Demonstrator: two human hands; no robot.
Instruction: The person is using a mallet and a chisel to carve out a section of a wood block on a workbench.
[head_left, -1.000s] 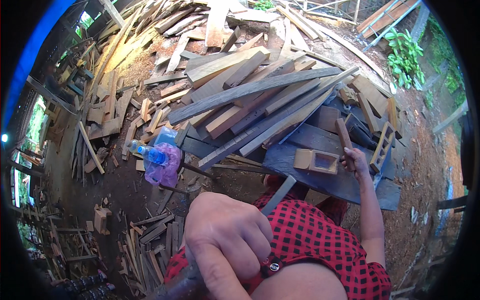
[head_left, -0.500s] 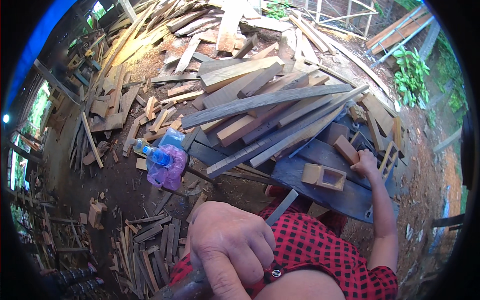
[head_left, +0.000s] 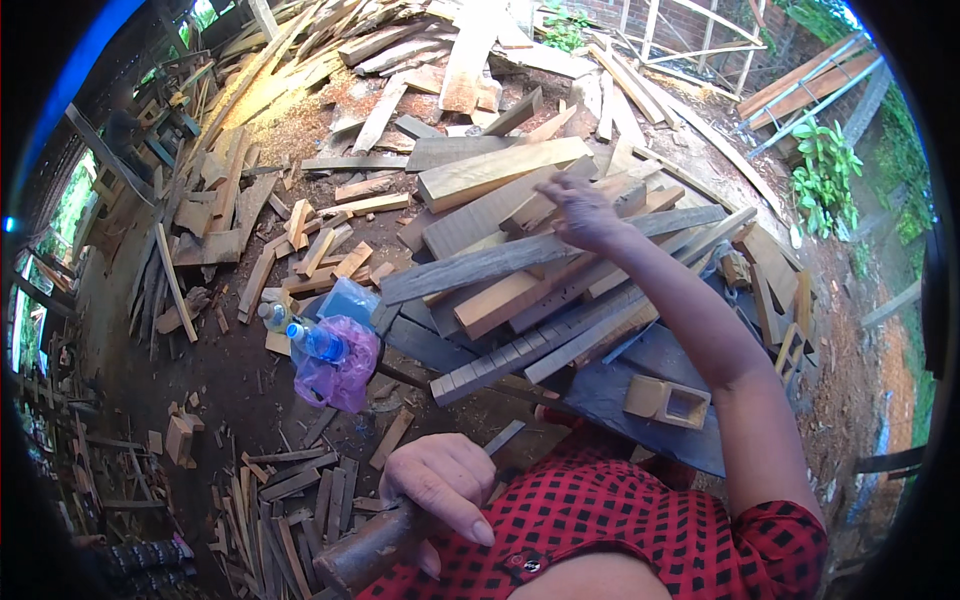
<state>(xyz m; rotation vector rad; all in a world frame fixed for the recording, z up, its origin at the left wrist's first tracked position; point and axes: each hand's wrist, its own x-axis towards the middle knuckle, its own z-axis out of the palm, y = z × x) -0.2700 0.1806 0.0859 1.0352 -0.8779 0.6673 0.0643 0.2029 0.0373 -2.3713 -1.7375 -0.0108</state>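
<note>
Left hand (head_left: 440, 482), lower centre: fingers closed around a brown rounded bar (head_left: 368, 552). Right hand (head_left: 588, 215), upper centre: over the timber pile (head_left: 480, 268); grip cannot be told. Hollowed wooden block (head_left: 648, 397) lies on dark worktop (head_left: 597, 385), right of centre.

Daylight is strongest at twelve o'clock, washing a plank (head_left: 472, 55) toward white. Around nine o'clock it is dim, with a small glare spot (head_left: 10, 223) at the rim. The right hand (head_left: 588, 213), toward two, looks soft and shaded. Fisheye distortion bends the outer edges.
</note>
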